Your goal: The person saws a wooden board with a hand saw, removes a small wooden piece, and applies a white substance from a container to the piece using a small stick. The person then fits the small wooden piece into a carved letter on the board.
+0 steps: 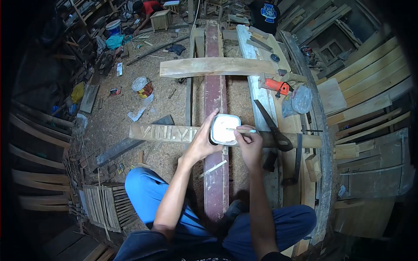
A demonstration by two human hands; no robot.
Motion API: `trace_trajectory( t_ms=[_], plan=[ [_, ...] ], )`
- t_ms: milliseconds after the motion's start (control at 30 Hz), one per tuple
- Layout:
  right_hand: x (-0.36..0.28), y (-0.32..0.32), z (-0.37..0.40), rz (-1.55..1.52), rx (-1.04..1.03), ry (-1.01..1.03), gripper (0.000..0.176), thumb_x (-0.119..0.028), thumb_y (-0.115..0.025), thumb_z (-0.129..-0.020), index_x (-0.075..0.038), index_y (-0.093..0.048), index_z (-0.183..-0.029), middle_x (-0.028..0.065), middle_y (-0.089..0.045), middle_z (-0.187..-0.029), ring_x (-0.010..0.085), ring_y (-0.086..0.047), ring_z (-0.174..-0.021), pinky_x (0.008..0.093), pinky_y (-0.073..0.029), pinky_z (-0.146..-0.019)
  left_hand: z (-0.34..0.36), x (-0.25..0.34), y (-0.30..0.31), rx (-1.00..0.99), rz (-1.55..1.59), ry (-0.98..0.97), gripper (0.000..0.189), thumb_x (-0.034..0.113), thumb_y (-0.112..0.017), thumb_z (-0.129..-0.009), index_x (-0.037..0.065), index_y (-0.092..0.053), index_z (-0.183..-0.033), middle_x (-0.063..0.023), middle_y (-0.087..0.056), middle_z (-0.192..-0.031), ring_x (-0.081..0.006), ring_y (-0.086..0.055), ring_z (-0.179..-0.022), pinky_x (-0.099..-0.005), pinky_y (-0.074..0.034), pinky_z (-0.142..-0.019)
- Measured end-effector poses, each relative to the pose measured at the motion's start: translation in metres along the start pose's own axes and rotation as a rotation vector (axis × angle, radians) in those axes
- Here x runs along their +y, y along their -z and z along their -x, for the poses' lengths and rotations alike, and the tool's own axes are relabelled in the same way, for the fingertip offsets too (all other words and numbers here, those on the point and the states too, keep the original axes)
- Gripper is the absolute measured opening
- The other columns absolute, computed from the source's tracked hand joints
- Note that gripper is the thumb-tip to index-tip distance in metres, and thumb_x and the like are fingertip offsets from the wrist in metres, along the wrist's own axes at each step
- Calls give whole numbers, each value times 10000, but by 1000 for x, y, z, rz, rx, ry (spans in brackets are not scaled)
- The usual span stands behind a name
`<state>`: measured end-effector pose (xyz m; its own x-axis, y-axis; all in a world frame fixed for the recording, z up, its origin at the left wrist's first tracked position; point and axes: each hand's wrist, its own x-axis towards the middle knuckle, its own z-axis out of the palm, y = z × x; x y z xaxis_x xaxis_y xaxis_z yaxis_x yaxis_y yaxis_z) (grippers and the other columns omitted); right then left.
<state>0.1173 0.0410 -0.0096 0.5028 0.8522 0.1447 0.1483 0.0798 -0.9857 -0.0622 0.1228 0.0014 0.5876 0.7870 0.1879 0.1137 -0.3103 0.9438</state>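
My left hand (201, 142) is wrapped round a square, light-coloured tub (213, 135). Inside the tub lies a thick white paste (222, 124). Between the fingers of my right hand (251, 147) is a thin stick (246, 130) with a pale blue end; its other end dips into the paste. Under the tub runs a long maroon board (213, 187). Close to my left wrist, a wooden board (165, 132) carries raised letter-like wooden pieces. A small loose strip of wood (214, 168) rests across the maroon board.
A handsaw (272, 124), an orange power tool (276, 85) and a plastic bag (301, 100) lie to the right. Ahead, a curved plank (217, 66) crosses the boards. A paint can (143, 87) stands on the shavings-covered floor. Two people (150, 9) (264, 17) are farther back.
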Motion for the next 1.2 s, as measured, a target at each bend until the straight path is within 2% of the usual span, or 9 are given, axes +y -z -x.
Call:
trace_trajectory(
  t_ms=[100, 200, 367, 600, 700, 767, 867, 1133, 1200],
  plan=[
    [12, -6, -4, -86, -34, -110, 123, 21, -749, -921, 58, -740, -1038, 114, -693, -1159, 182, -701, -1019, 303, -599, -840, 7, -11, 4, 48, -1, 11, 1208, 10, -851, -622, 79, -228, -1655, -199, -329, -1668, -328, -343, -1541, -434, -256, -1291],
    [20, -18, -6, -35, -75, -5, 86, -19, -734, -949, 44, -750, -1005, 111, -725, -1118, 169, -702, -995, 298, -590, -821, 11, -23, 12, 92, 24, 31, 1226, 13, -873, -630, 82, -211, -1659, -193, -310, -1678, -320, -325, -1549, -435, -248, -1296],
    [14, -35, -24, 43, -157, -57, 146, -83, -718, -982, 27, -737, -1074, 106, -746, -1087, 160, -710, -994, 300, -580, -855, 8, -35, 16, 288, -129, 76, 1161, -11, -884, -628, 71, -301, -1630, -218, -445, -1578, -368, -451, -1451, -432, -358, -1229],
    [38, -47, -28, 104, -106, -161, 217, -97, -707, -992, 35, -700, -1163, 120, -744, -1112, 177, -710, -1045, 317, -572, -907, -4, -61, 3, 345, -40, 157, 1094, 26, -874, -681, 26, -299, -1612, -253, -451, -1561, -412, -426, -1469, -453, -373, -1223],
    [72, -52, -30, 93, -11, -51, 217, -96, -692, -998, 43, -704, -1165, 110, -750, -1104, 169, -701, -1062, 311, -570, -888, -13, -86, -11, 333, -73, 168, 1081, 27, -869, -701, 20, -290, -1613, -254, -443, -1574, -394, -411, -1491, -433, -368, -1232],
    [110, -52, -40, 243, -10, 111, 191, -68, -705, -995, 58, -725, -1137, 80, -751, -1069, 106, -673, -966, 252, -548, -842, -20, -112, -22, 386, -116, 186, 1063, 22, -863, -719, 15, -289, -1613, -252, -444, -1581, -379, -435, -1480, -423, -371, -1231],
    [127, -57, -50, 55, -12, -67, 213, -79, -702, -999, 65, -723, -1155, 87, -752, -1086, 104, -672, -967, 256, -548, -840, -31, -146, -18, 299, -126, 211, 1038, 19, -854, -738, 10, -293, -1610, -256, -445, -1582, -382, -443, -1475, -424, -373, -1230],
    [184, -68, -83, 257, -38, -32, 215, -142, -697, -1006, 34, -748, -1121, 112, -781, -991, 137, -706, -869, 300, -556, -790, -72, -180, -17, 190, -283, 281, 1124, 44, -885, -691, 77, -270, -1632, -243, -458, -1573, -410, -458, -1446, -446, -413, -1194],
    [190, -70, -86, 274, -23, -10, 206, -144, -698, -1000, 26, -752, -1104, 133, -784, -969, 173, -725, -843, 316, -559, -785, -75, -190, -18, 185, -370, 249, 1162, 138, -913, -682, 10, -249, -1626, -300, -534, -1475, -447, -500, -1397, -450, -426, -1159]
  ],
)
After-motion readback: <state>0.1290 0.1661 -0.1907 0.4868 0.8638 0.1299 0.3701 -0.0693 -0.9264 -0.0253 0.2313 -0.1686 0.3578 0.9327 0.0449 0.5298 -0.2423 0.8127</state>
